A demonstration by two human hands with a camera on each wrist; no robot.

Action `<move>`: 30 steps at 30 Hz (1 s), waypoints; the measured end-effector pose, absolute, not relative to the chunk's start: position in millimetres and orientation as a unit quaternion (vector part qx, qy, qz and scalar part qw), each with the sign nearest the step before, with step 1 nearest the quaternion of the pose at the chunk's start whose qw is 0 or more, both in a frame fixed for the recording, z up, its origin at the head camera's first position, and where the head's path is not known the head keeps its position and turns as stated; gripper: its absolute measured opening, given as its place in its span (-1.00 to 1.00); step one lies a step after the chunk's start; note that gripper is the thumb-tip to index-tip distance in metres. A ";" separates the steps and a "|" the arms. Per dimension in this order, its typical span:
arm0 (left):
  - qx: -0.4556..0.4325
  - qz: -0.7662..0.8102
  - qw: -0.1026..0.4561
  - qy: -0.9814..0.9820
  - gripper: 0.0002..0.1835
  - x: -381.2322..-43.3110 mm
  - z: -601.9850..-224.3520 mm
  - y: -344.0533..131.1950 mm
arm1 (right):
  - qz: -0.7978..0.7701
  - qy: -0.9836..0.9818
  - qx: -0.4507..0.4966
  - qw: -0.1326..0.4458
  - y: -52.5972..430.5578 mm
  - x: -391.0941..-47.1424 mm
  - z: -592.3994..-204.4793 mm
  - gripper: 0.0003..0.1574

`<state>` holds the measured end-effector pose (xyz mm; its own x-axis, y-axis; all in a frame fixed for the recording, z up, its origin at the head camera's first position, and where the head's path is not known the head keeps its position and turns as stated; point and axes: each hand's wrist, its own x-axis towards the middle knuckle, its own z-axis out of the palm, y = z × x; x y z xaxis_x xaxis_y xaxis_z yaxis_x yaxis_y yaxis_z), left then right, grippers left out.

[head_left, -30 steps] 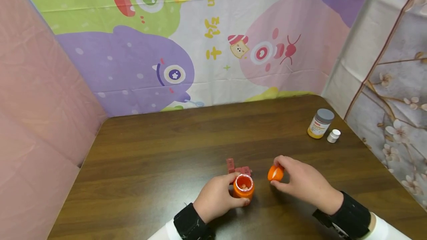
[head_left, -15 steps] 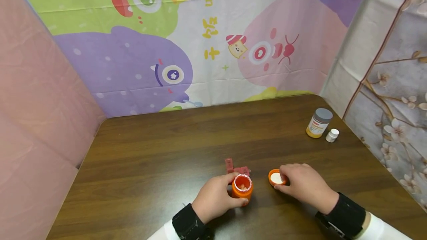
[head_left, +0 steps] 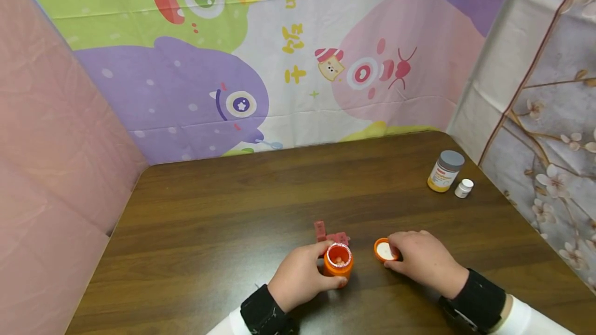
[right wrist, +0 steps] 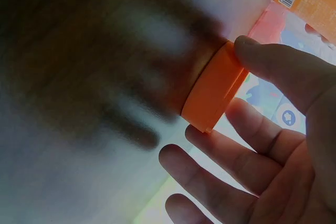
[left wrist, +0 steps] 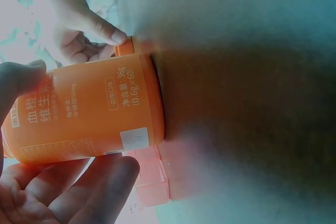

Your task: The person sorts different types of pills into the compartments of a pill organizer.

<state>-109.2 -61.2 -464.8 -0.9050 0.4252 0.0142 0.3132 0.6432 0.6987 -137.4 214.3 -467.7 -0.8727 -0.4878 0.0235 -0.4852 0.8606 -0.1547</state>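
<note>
In the head view my left hand (head_left: 300,277) grips an uncapped orange supplement bottle (head_left: 336,270), which stands upright with several pale tablets inside. The left wrist view shows its printed label (left wrist: 79,108), thumb on one side and fingers on the other. To the right, my right hand (head_left: 425,261) pinches the orange bottle cap (head_left: 383,249), which lies upside down on the table, white liner facing up. Seen from the right wrist, the thumb is on the rim of the cap (right wrist: 210,90) and fingertips sit at its opposite side.
A reddish segmented pill box (head_left: 319,230) lies just behind the orange bottle, partly hidden by it. At the table's (head_left: 223,211) back right stand a grey-lidded jar (head_left: 445,171) and a small white bottle (head_left: 463,188). A cartoon-print cloth (head_left: 298,112) hangs behind the table.
My right hand has lowered the cap to the table and turned it from on edge to liner-up. The left hand has held the bottle in the same place.
</note>
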 end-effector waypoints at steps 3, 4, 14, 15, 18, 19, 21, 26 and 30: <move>0.205 0.369 0.076 0.904 -0.40 -109.4 -464.3 -60.6 | -0.082 0.965 -0.251 0.013 214.3 -136.8 -467.6 -0.54; 0.205 0.368 0.076 0.904 -0.40 -109.3 -464.1 -60.4 | -0.082 0.965 -0.249 0.015 214.3 -136.8 -467.7 -0.54; 0.208 0.361 0.067 0.907 -0.41 -108.7 -462.0 -57.8 | -0.100 0.966 -0.236 0.039 217.0 -136.4 -465.9 -0.57; 0.209 0.361 0.066 0.906 -0.41 -108.6 -462.0 -57.5 | -0.104 0.965 -0.236 0.039 217.7 -135.8 -464.5 -0.58; 0.210 0.362 0.067 0.906 -0.41 -108.6 -461.9 -57.3 | -0.119 0.964 -0.234 0.030 220.2 -133.1 -459.3 -0.57; 0.209 0.362 0.068 0.906 -0.41 -108.6 -461.9 -57.3 | -0.122 0.964 -0.235 0.023 220.8 -132.1 -457.6 -0.57; 0.208 0.365 0.072 0.905 -0.40 -108.7 -461.8 -57.7 | -0.131 0.962 -0.238 0.007 221.5 -129.6 -453.5 -0.56; 0.202 0.374 0.076 0.902 -0.43 -109.0 -461.3 -60.0 | -0.142 0.958 -0.245 -0.038 219.1 -124.3 -445.2 -0.53; 0.188 0.391 0.070 0.898 -0.41 -106.7 -461.7 -64.8 | -0.148 0.954 -0.254 -0.061 217.1 -120.2 -440.9 -0.53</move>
